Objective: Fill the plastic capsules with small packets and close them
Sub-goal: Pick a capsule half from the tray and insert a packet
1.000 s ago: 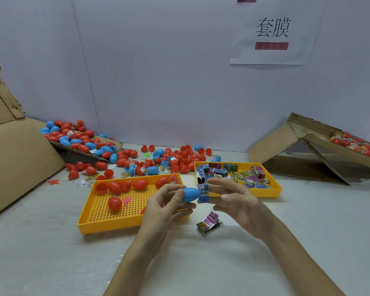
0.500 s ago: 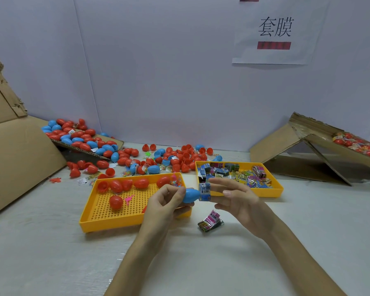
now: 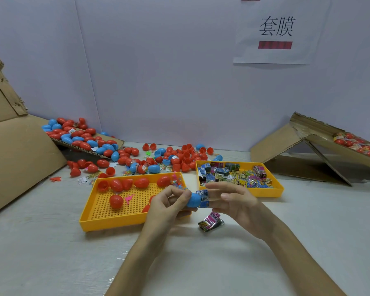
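Left hand point(image 3: 169, 207): grip curled round a blue capsule point(image 3: 193, 200), held above the surface point(image 3: 51, 253) in front of two trays. Right hand point(image 3: 235, 202): grip pinching a printed packet point(image 3: 203, 198) at the capsule's open end. Perforated yellow tray point(image 3: 115, 221) holds red capsules point(image 3: 141, 183). Second yellow tray point(image 3: 265, 192) holds a heap of packets point(image 3: 233, 176). One loose packet point(image 3: 210, 222) lies on the surface just below the hands.

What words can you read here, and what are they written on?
"套膜": white paper sign on the wall.
Red bar under it: blurred, unreadable.
Packets in the yellow tray: print too small.
Packet on the blue capsule: print too small.
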Motion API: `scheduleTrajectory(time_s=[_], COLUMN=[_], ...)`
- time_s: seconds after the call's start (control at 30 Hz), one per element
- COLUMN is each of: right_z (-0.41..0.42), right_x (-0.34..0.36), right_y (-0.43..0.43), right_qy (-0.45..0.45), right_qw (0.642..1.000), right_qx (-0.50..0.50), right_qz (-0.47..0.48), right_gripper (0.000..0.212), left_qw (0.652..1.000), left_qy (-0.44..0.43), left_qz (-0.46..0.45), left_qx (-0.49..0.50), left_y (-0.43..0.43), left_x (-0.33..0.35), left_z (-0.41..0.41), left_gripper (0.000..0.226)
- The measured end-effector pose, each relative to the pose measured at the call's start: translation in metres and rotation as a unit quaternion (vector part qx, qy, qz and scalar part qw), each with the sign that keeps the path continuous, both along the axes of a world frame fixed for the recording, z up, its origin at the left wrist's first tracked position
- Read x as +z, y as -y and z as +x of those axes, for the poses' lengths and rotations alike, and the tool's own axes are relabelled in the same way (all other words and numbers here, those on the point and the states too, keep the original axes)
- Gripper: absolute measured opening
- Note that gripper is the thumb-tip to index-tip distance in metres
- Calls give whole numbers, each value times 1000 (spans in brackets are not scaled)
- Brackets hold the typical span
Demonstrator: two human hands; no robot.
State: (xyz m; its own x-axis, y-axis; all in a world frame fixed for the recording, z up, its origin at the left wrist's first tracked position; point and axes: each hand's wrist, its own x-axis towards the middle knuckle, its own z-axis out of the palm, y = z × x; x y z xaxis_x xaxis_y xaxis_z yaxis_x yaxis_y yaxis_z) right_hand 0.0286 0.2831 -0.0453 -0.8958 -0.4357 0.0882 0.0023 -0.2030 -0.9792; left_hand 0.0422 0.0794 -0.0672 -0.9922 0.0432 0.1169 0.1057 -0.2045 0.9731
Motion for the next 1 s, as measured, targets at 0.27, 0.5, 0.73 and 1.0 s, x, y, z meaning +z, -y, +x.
scheduleTrajectory(time_s=[0.27,0.5,0.73,1.0], right_z=[-1,1,3,2], right_x=[-2,0,-1,-5], right_y=[1,4,7,10], right_qy=[-10,-55,-78,-101], right_qw=[999,995,992,990], right_qx=[-47,-79,-88,-84], right_qz=[5,15,32,57], right_gripper=[27,27,24,20], left_qw=[1000,1000,1000,999], left_qy=[-1,6,23,25], left_qz=[3,10,-2,-12], left_qx=[1,1,-16,-23], left_y=[-1,-1,-7,-7], left_x=[1,2,-1,-4], left_z=[1,1,2,0], left_gripper=[46,36,38,53])
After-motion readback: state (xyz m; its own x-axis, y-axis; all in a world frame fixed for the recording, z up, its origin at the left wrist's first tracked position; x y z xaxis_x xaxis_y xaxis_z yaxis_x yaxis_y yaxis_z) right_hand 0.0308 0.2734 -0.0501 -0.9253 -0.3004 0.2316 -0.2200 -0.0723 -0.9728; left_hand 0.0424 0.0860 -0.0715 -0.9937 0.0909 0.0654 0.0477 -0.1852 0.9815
